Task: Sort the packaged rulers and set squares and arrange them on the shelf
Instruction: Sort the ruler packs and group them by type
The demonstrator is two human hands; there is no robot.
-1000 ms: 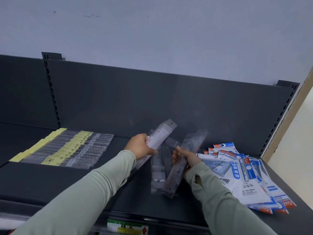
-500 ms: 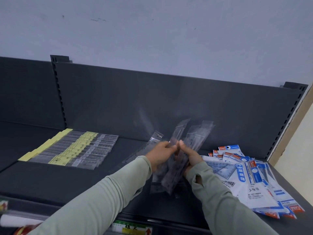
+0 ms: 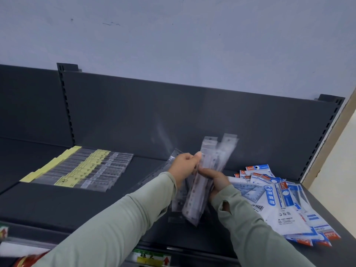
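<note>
A bunch of clear packaged rulers stands nearly upright above the dark shelf, held from both sides. My left hand grips the bunch on its left, thumb on top. My right hand clasps it from the right and below. More clear ruler packs lie flat beneath the held bunch. A neat row of rulers with yellow labels lies at the shelf's left. A fanned pile of blue-and-white set square packs lies to the right.
The shelf's dark back panel rises behind everything, with slotted uprights at left and right. A price label strip runs along the front edge. Red packaging shows at the bottom left on a lower level.
My left hand has come right and joined the right one, merging its ruler pack with the others into one bunch, now raised more upright.
</note>
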